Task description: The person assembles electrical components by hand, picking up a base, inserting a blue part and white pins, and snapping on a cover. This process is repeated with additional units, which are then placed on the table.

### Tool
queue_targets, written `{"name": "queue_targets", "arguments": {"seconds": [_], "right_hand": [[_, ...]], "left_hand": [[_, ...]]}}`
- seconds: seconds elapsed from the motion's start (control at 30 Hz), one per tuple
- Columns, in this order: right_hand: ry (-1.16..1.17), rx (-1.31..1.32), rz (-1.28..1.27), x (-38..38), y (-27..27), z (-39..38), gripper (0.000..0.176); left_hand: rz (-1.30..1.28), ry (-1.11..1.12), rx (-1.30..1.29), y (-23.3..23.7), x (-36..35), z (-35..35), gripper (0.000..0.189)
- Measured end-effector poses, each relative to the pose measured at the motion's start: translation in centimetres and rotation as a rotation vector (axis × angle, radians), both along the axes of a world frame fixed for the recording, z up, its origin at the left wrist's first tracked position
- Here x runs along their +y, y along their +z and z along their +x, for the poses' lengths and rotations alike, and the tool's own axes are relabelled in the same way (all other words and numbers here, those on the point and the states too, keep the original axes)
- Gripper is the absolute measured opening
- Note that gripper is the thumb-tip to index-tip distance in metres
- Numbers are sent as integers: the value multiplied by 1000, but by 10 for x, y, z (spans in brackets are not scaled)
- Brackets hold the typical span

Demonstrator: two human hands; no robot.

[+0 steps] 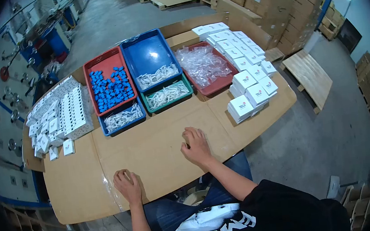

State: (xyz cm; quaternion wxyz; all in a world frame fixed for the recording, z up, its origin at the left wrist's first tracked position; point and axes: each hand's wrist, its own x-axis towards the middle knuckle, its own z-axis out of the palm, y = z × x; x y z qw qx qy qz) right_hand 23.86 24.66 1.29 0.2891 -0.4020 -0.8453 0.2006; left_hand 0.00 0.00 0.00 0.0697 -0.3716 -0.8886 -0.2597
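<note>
The left hand (128,186) and right hand (196,147) rest loosely spread on the brown cardboard-topped desk (159,152), lower middle. Stacked white square boxes (240,79) stand upper right.

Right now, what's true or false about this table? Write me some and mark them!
1. The left hand is over the cardboard. True.
2. The right hand is holding a cup. False: it holds nothing I can see.
3. The blue pieces are in a red tray. True.
4. The clear plastic is in a green tray. False: it's in another red tray.
5. Some white boxes are stacked right of the hands. True.
</note>
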Motion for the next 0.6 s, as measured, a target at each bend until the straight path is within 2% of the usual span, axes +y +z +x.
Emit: {"name": "queue_targets", "arguments": {"seconds": [0.07,0.17,0.3,0.37,0.6], "right_hand": [[60,-43,44,-1,1,-2,49],[31,47,16,0,4,2,48],[-16,171,-85,-2,4,5,46],[-16,12,39,0,-2,6,39],[-15,16,-21,0,-5,2,27]], "left_hand": [[151,28,-41,-2,1,-1,34],[69,15,37,9,3,6,30],[53,6,12,10,2,8,27],[59,7,16,9,3,7,28],[79,29,51,4,4,7,32]]}}
